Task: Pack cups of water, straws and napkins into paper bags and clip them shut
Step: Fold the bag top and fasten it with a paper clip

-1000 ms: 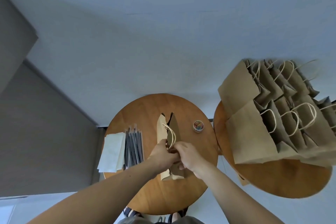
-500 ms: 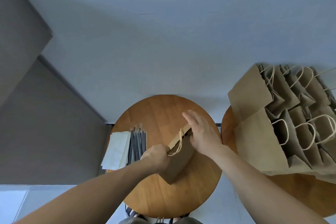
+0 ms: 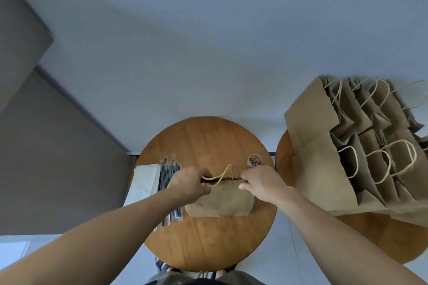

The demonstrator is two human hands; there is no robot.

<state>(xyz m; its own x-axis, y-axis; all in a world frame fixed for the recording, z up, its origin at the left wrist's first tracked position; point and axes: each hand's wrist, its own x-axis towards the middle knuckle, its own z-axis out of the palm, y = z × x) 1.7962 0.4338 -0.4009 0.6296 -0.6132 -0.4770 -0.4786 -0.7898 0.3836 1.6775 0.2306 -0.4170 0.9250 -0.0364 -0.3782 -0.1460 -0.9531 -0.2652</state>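
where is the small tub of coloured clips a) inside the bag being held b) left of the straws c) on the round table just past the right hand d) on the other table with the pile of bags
c: the tub of clips stands on the round table, just beyond the right hand, which grips the paper bag at its top edge.

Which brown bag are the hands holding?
The lone paper bag on the middle table: the left hand and right hand grip its top edge. The other bags stand bunched on the right table, untouched.
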